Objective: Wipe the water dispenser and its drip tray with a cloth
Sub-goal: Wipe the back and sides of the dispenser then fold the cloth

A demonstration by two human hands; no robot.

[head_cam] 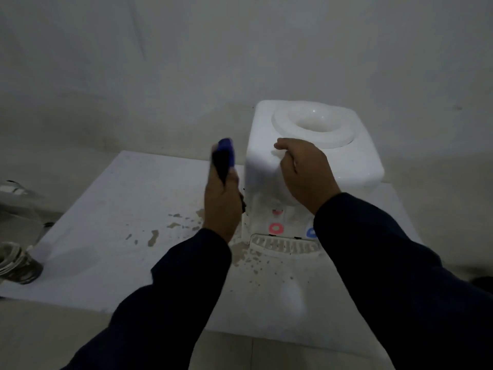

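Note:
A white water dispenser stands on a white sheet, with a round bottle socket on top and red and blue tap rings on its front. Its slotted drip tray sits at the foot of the front face. My left hand grips a blue cloth, held upright just left of the dispenser's side; the cloth is blurred. My right hand rests on the dispenser's top front corner with fingers curled over the edge.
The white sheet on the floor carries brown stains and splashes left of and in front of the dispenser. Shoes lie at the sheet's left edge. A plain wall rises behind.

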